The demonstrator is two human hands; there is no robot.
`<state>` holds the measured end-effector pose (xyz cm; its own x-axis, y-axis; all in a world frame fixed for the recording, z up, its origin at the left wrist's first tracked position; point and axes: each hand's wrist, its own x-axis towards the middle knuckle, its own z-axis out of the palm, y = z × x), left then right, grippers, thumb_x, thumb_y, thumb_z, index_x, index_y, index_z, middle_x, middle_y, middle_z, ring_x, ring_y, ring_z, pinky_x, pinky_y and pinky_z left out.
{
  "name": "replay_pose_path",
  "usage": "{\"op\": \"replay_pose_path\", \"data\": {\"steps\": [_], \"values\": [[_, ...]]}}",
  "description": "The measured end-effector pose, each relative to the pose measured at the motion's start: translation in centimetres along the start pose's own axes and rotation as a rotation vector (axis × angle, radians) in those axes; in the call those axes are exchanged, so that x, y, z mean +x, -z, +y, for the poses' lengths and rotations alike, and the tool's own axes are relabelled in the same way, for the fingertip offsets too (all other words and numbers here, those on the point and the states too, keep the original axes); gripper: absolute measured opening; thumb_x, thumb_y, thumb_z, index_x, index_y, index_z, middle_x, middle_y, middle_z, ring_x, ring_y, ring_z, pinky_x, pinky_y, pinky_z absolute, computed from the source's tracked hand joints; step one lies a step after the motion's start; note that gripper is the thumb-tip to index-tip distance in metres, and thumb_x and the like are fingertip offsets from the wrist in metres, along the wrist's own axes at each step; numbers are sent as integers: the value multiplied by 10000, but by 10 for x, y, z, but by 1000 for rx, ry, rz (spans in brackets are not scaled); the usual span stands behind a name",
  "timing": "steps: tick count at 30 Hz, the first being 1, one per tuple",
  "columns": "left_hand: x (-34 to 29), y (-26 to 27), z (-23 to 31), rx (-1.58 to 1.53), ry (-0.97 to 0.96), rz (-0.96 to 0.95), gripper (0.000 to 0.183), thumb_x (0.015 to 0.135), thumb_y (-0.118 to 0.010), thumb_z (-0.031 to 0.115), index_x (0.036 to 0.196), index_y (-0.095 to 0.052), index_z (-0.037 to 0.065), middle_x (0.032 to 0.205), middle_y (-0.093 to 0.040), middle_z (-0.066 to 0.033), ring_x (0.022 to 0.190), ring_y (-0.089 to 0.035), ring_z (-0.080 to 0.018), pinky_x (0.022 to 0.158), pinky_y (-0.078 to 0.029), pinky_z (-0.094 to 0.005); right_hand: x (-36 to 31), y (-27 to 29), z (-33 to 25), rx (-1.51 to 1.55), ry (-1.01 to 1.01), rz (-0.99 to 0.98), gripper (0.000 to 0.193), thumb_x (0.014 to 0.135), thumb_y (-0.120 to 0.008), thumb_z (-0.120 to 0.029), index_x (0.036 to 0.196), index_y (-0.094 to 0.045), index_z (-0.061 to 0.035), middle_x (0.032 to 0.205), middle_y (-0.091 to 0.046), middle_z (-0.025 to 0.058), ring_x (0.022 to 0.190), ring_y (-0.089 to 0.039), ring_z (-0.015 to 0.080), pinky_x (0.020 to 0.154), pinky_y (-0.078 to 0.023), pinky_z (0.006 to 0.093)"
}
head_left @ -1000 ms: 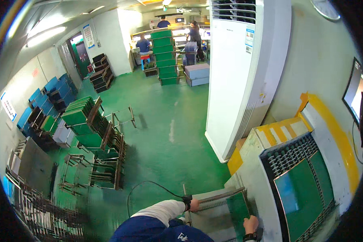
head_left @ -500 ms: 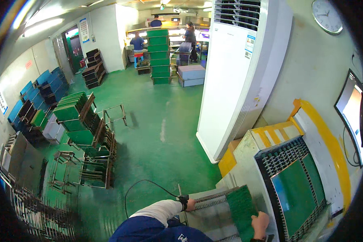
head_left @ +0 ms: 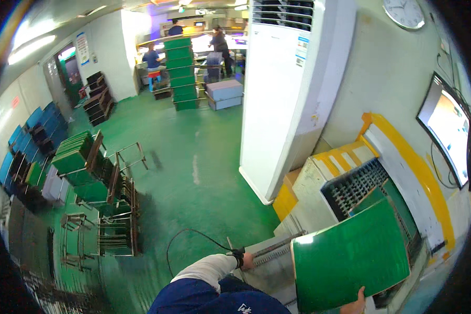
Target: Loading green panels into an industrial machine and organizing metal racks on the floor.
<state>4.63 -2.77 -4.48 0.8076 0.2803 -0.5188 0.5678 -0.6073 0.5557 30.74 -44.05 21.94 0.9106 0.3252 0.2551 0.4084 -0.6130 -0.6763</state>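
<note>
My right hand (head_left: 357,303) grips a large green panel (head_left: 353,256) by its near edge, the thumb lying on its glossy face. The panel is tilted and covers part of the roller conveyor (head_left: 358,188), on which other green panels (head_left: 400,206) lie. My left hand (head_left: 247,261), with a dark band and cable at its wrist, is closed on the side of a grey metal rack (head_left: 269,272) with toothed edges. The panel hides the rack's right part.
A tall white air conditioner (head_left: 275,104) stands ahead. Racks of green panels (head_left: 83,162) stand at left, near an empty metal frame (head_left: 73,240). A black cable (head_left: 175,238) loops over the green floor. A screen (head_left: 447,128) hangs at right. People (head_left: 221,44) work far back.
The green panel has swung from a narrow, steep view beside the rack to a broad face over the conveyor, with my right hand on it. My left hand stays at the rack. The view has turned right.
</note>
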Motion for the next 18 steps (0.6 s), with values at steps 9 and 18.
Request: {"op": "replay_pose_path", "data": {"steps": [9, 18], "values": [[-28, 49, 24, 26, -176, -177, 366, 768, -639, 405, 678, -696, 55, 632, -668, -104, 564, -641, -244, 595, -512, -388, -68, -19, -77, 1563, -765, 121, 192, 846, -568, -56, 1033, -600, -24, 1012, -639, 103, 926, -617, 258, 786, -522, 407], [-19, 49, 16, -169, 81, -311, 391, 814, -684, 394, 828, -695, 4, 649, -681, -62, 564, -644, -149, 524, -508, -288, -106, -33, -91, 1691, -886, 277, 254, 821, -578, 1, 1068, -579, -59, 1030, -633, 68, 953, -608, 249, 822, -501, 395]]}}
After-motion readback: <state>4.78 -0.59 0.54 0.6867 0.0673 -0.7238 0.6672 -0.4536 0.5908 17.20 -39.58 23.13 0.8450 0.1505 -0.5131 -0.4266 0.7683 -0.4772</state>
